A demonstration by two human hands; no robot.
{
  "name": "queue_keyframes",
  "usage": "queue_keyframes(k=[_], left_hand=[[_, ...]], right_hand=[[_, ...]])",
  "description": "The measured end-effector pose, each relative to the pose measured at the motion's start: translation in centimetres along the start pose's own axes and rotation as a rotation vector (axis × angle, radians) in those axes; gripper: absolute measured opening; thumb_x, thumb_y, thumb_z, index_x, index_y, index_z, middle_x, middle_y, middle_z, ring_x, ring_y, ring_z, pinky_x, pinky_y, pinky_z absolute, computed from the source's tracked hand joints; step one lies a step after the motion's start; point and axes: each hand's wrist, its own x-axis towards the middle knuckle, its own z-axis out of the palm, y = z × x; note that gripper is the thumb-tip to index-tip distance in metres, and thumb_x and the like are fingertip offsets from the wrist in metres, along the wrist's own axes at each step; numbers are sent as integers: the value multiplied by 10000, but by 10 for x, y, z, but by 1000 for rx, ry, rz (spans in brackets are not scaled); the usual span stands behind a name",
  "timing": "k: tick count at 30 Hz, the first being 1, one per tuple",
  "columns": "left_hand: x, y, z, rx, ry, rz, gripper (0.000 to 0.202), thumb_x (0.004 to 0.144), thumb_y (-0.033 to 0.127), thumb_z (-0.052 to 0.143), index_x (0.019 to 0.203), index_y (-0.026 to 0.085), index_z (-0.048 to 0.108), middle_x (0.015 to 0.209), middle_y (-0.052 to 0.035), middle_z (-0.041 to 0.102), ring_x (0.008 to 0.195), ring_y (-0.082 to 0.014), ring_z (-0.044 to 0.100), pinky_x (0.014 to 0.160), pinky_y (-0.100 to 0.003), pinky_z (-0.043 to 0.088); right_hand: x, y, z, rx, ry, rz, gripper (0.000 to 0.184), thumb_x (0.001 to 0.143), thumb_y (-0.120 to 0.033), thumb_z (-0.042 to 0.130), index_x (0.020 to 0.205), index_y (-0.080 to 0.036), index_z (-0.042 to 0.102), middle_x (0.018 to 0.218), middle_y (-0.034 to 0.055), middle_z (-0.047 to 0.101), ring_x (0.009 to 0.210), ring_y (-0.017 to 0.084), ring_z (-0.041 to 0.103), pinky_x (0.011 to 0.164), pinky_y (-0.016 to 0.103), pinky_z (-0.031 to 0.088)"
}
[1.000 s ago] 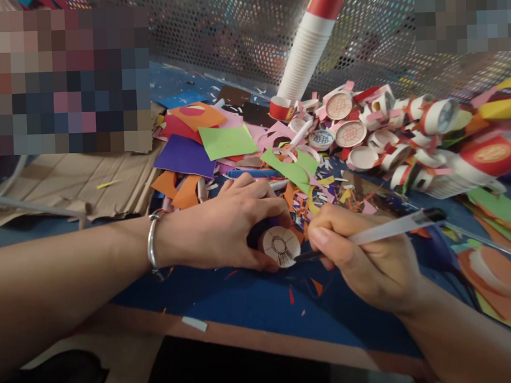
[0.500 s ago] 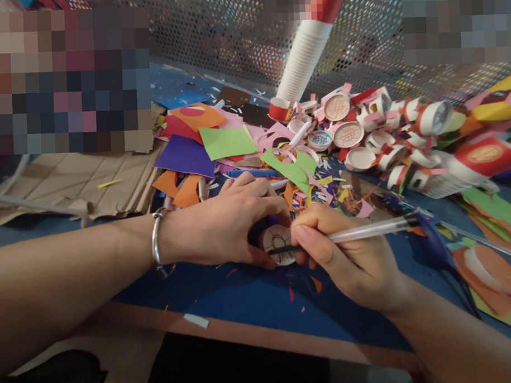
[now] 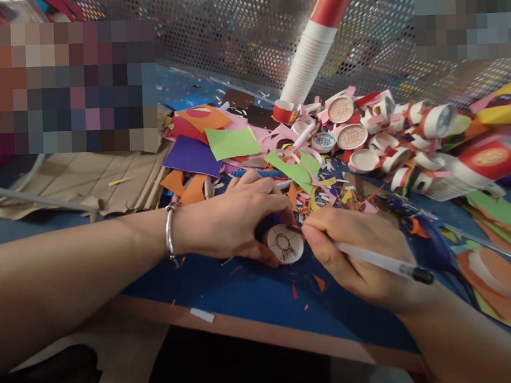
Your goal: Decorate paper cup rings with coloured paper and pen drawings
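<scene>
My left hand [image 3: 248, 214], a silver bangle at its wrist, curls around a round white paper cup base [image 3: 283, 244] on the blue table. Thumb and fingers press on its left and far edges. Its face carries a black drawn ring with lines radiating outward, densest on the near side. My right hand [image 3: 353, 249] pinches a clear-barrelled pen [image 3: 377, 258] with a black end cap. The pen's dark front end points at the upper right rim of the base; whether the tip touches it I cannot tell.
Coloured paper sheets [image 3: 232, 143] and small scraps lie beyond my hands. To the right is a heap of cut paper cups [image 3: 352, 136], with a tall cup stack [image 3: 307, 58] behind against a perforated metal panel [image 3: 225, 41]. Flattened cardboard [image 3: 125, 176] lies left.
My right hand has drawn the pen back from across the base toward its right rim, and the pen's rear end has tilted down. The drawing is more exposed. My left hand keeps its hold.
</scene>
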Motion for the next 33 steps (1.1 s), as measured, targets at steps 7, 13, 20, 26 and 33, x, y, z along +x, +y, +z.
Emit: queue_keyframes(k=[7, 13, 20, 26, 33], left_hand=[[1, 2, -3, -2, -14, -2, 465, 772, 444, 854, 1140, 222, 678, 1158, -95, 589, 1158, -324, 480, 998, -443, 385], [1, 3, 0, -6, -12, -37, 516, 723, 410, 890, 1157, 226, 680, 1168, -87, 577, 1182, -330, 469, 1002, -450, 389], [4, 5, -1, 19, -41, -78, 589, 703, 427, 891, 1212, 240, 662, 1209, -73, 569, 1246, -338, 449, 1057, -455, 374], [4, 4, 1, 47, -30, -57, 641, 697, 426, 892, 1256, 228, 648, 1226, -86, 575, 1244, -337, 462, 1074, -460, 369], [5, 2, 2, 66, -13, -40, 631, 686, 444, 892, 1219, 205, 654, 1205, -88, 577, 1227, -337, 465, 1071, -466, 381]], right_hand=[[1, -6, -5, -51, -15, 22, 218, 1011, -175, 491, 805, -243, 473, 607, -23, 531, 533, 143, 537, 544, 308, 385], [5, -5, -8, 197, -71, 206, 337, 1032, -216, 473, 698, -227, 428, 548, -58, 412, 454, 86, 402, 478, 271, 330], [-1, 0, 6, 558, -69, 439, 352, 1081, -323, 474, 761, -202, 558, 567, -56, 558, 493, 80, 499, 509, 237, 389], [-2, -3, 14, 559, -5, 412, 315, 1073, -353, 495, 801, -214, 574, 613, -44, 586, 522, 101, 528, 544, 257, 430], [0, 2, 18, 477, 64, 374, 236, 1066, -337, 512, 890, -213, 608, 715, -28, 605, 565, 99, 557, 546, 255, 445]])
